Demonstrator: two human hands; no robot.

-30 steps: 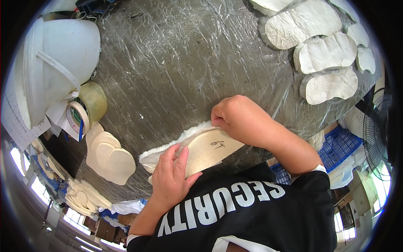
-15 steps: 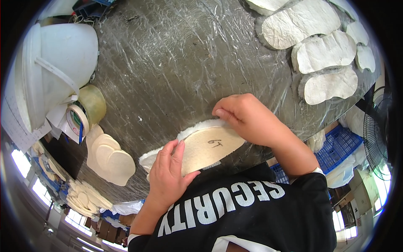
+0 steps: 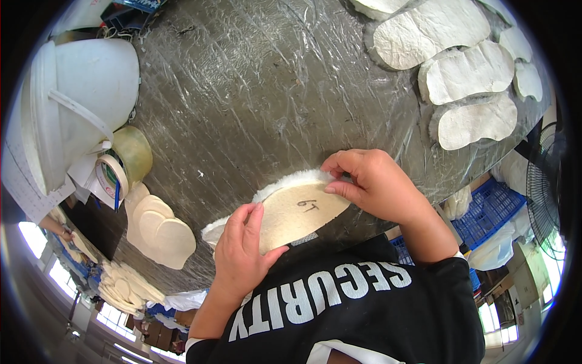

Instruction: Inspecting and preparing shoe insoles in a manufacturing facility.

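A cream insole-shaped piece [image 3: 285, 221] with a dark handwritten mark lies on the table close to my body. White fluffy fleece [image 3: 297, 178] sticks out along its far edge, from a layer beneath. My left hand [image 3: 239, 249] rests flat on the left part of the piece, fingers stretched and thumb spread toward the near edge. At the far right edge, the thumb and fingers of my right hand [image 3: 376, 185] close on the fleece rim, the thumb lying over the cream surface. The layer's underside is hidden.
Several fleece-backed insoles [image 3: 476, 124] lie at the far right. Left are overlapping cream insole shapes [image 3: 160, 233], tape rolls [image 3: 132, 151] and a white bucket [image 3: 91, 91]. A black fan [image 3: 545, 188] and blue crate [image 3: 491, 212] stand right. Another person's hand [image 3: 63, 233] shows at the left.
My right hand has come nearer, from just beyond the far edge onto the fleece rim, its thumb now on the piece. My left hand stays put. Another person's hand has appeared at the left.
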